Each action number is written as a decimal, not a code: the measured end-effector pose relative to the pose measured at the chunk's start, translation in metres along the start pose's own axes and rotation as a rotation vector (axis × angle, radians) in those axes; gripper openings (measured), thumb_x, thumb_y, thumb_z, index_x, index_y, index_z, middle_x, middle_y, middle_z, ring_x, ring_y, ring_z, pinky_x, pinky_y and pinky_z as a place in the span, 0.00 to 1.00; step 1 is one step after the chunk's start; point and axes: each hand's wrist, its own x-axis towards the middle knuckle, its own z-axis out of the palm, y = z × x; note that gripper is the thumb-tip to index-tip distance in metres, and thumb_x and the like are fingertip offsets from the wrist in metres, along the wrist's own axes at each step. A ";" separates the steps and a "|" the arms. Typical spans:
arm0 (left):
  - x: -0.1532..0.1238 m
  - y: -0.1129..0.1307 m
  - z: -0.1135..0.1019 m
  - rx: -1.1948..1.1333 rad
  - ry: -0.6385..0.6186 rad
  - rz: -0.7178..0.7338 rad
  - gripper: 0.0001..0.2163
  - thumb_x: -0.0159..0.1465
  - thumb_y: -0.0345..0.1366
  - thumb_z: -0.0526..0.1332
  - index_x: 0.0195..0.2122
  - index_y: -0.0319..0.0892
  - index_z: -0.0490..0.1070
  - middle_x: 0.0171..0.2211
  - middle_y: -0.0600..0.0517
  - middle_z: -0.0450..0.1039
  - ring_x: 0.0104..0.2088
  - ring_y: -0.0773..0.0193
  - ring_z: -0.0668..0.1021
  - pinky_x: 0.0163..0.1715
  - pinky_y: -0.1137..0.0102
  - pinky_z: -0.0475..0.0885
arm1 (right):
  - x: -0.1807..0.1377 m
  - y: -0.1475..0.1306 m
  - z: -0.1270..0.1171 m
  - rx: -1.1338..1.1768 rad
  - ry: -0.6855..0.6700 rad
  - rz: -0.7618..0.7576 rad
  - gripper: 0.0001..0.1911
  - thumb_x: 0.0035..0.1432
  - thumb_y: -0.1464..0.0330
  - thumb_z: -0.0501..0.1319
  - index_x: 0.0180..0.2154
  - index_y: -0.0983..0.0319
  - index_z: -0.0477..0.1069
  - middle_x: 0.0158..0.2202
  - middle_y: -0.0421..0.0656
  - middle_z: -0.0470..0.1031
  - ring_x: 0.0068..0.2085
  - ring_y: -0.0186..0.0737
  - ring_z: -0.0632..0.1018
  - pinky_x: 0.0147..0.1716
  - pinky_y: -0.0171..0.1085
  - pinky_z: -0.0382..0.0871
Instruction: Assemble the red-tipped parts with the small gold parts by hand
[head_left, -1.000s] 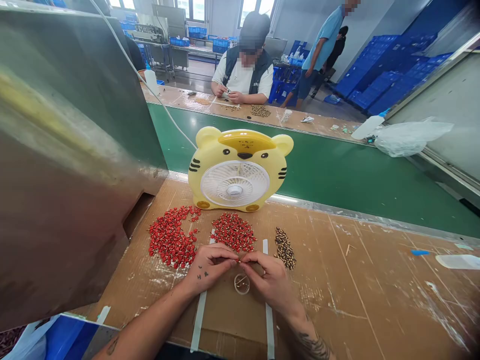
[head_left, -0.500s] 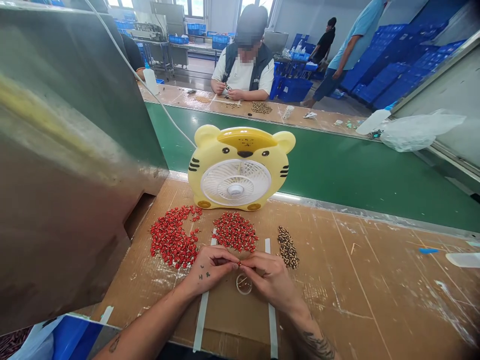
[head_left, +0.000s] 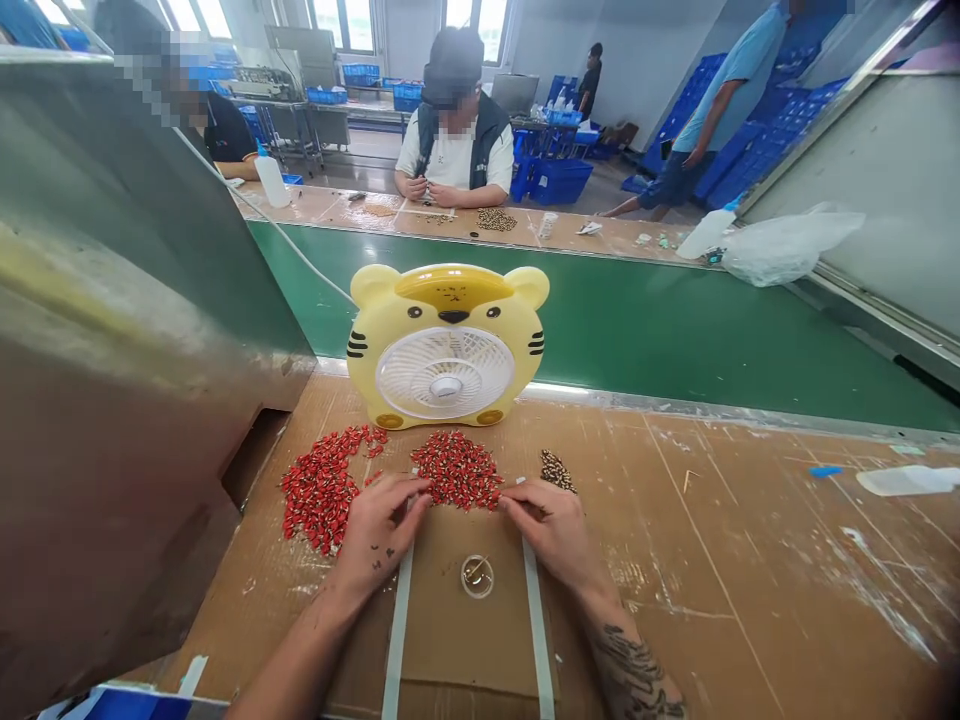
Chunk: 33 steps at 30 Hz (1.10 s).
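Fingers (head_left: 409, 487) of the left hand (head_left: 375, 528) stand slightly parted at the left edge of the middle red pile (head_left: 457, 468), the right hand's (head_left: 559, 525) nearly together at its right edge — whether either grips a piece, I cannot tell remotely. Beyond the pile — the yellow fan (head_left: 446, 295).

A yellow animal-faced fan (head_left: 446, 375) stands just before a green surface (head_left: 645, 330).

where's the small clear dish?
The dish sits on the cardboard, low centre in the head view, between the pale tape strips and below the right-hand red pile.
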 end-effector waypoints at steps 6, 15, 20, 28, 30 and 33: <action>0.008 -0.010 -0.020 0.454 -0.139 0.015 0.09 0.66 0.30 0.58 0.41 0.43 0.78 0.38 0.47 0.78 0.41 0.54 0.75 0.44 0.60 0.71 | 0.004 0.013 0.008 -0.096 0.048 0.017 0.11 0.64 0.66 0.58 0.36 0.60 0.80 0.30 0.44 0.78 0.32 0.40 0.77 0.33 0.37 0.69; 0.015 -0.005 -0.007 0.503 -0.280 -0.061 0.10 0.67 0.30 0.55 0.39 0.41 0.77 0.38 0.44 0.76 0.43 0.53 0.75 0.44 0.62 0.69 | -0.005 0.005 -0.005 -0.022 0.036 0.028 0.11 0.64 0.65 0.58 0.37 0.60 0.79 0.29 0.42 0.75 0.29 0.40 0.73 0.29 0.36 0.66; 0.023 -0.004 -0.008 0.511 -0.348 -0.126 0.09 0.63 0.26 0.55 0.35 0.40 0.75 0.35 0.44 0.76 0.41 0.53 0.76 0.41 0.65 0.68 | -0.009 -0.004 -0.017 0.008 -0.064 0.042 0.10 0.64 0.67 0.59 0.37 0.59 0.79 0.30 0.42 0.76 0.30 0.39 0.74 0.30 0.36 0.65; 0.032 0.000 -0.012 0.512 -0.424 -0.097 0.09 0.61 0.26 0.56 0.33 0.42 0.76 0.32 0.47 0.77 0.37 0.55 0.78 0.35 0.68 0.66 | -0.027 -0.020 -0.013 0.129 -0.316 0.015 0.06 0.59 0.67 0.65 0.39 0.59 0.79 0.30 0.40 0.76 0.31 0.37 0.75 0.31 0.34 0.66; 0.030 -0.002 -0.013 0.508 -0.407 -0.089 0.10 0.63 0.27 0.55 0.34 0.42 0.77 0.33 0.46 0.78 0.38 0.55 0.78 0.37 0.67 0.67 | -0.027 -0.021 -0.009 0.151 -0.311 0.003 0.04 0.59 0.68 0.65 0.37 0.60 0.79 0.30 0.40 0.76 0.31 0.36 0.75 0.30 0.33 0.66; 0.027 -0.002 -0.017 0.459 -0.309 -0.082 0.10 0.64 0.28 0.55 0.36 0.42 0.77 0.35 0.46 0.78 0.38 0.55 0.78 0.39 0.66 0.69 | -0.026 -0.021 -0.005 0.168 -0.310 -0.033 0.06 0.61 0.69 0.64 0.32 0.60 0.79 0.29 0.40 0.76 0.31 0.36 0.75 0.30 0.33 0.65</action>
